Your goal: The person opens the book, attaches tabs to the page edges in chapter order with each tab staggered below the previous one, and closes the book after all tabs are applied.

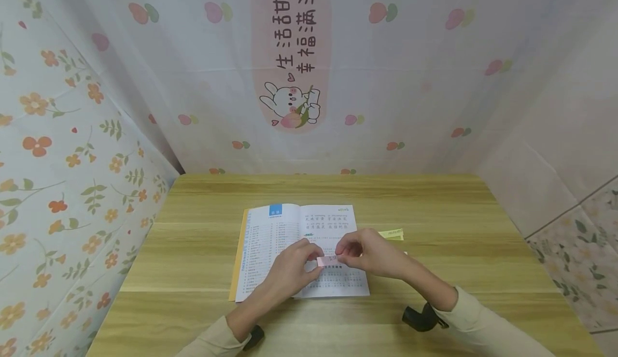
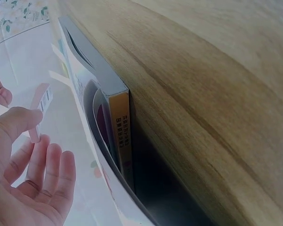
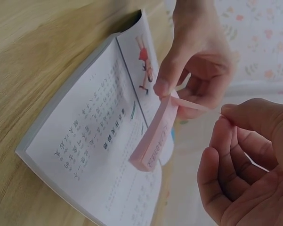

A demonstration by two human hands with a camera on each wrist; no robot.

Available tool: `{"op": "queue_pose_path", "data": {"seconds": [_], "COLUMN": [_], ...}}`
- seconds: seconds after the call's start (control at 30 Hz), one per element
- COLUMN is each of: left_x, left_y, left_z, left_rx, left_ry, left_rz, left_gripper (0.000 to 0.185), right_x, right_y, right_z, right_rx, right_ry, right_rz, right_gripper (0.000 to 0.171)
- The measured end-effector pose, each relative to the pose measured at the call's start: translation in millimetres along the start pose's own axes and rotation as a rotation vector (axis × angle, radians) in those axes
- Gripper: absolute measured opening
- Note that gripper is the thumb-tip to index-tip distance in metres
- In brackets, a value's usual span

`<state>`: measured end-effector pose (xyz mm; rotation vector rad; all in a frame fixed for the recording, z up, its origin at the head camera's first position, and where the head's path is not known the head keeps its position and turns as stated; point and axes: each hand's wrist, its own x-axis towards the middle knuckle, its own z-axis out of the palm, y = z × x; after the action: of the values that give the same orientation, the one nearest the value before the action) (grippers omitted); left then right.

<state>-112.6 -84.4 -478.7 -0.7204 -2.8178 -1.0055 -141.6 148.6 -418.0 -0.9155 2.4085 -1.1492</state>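
An open book (image 1: 260,260) lies on the table, with printed text on both pages. Above its right page, my left hand (image 1: 289,266) pinches a small pad of pink sticky notes (image 3: 153,136) between thumb and fingers. One thin pink strip (image 3: 195,105) lifts away from the pad, still joined at the left hand's end. Its free end is pinched between the thumb and forefinger of my right hand (image 3: 252,160). Handwriting shows on the pad's face. In the left wrist view, the left hand's other fingers (image 2: 67,174) are spread below the pad.
Yellow sticky tabs (image 1: 393,234) stick out past the book's right edge. The wooden table (image 1: 193,249) extends around the book. A patterned white curtain (image 1: 410,88) hangs behind, and a floral cloth (image 1: 72,158) stands on the left.
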Motion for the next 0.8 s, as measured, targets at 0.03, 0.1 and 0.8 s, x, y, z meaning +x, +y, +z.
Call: {"op": "queue_pose_path", "data": {"seconds": [0.03, 0.1, 0.8], "left_x": [0.1, 0.2, -3.2], "left_y": [0.1, 0.0, -4.2], "left_z": [0.0, 0.1, -11.8], "left_rx": [-0.001, -0.002, -0.064], "left_ry": [0.001, 0.006, 0.021], "left_rz": [0.000, 0.002, -0.045], "left_gripper": [0.019, 0.019, 0.019], "right_x": [-0.1, -0.4, -8.0], "right_y": [0.1, -0.1, 12.8], "right_z": [0.2, 0.2, -14.5], "right_rx": [-0.002, 0.000, 0.083], "right_ry": [-0.001, 0.000, 0.111], "right_rz": [0.000, -0.011, -0.086], "right_gripper": [0.008, 0.007, 0.007]}}
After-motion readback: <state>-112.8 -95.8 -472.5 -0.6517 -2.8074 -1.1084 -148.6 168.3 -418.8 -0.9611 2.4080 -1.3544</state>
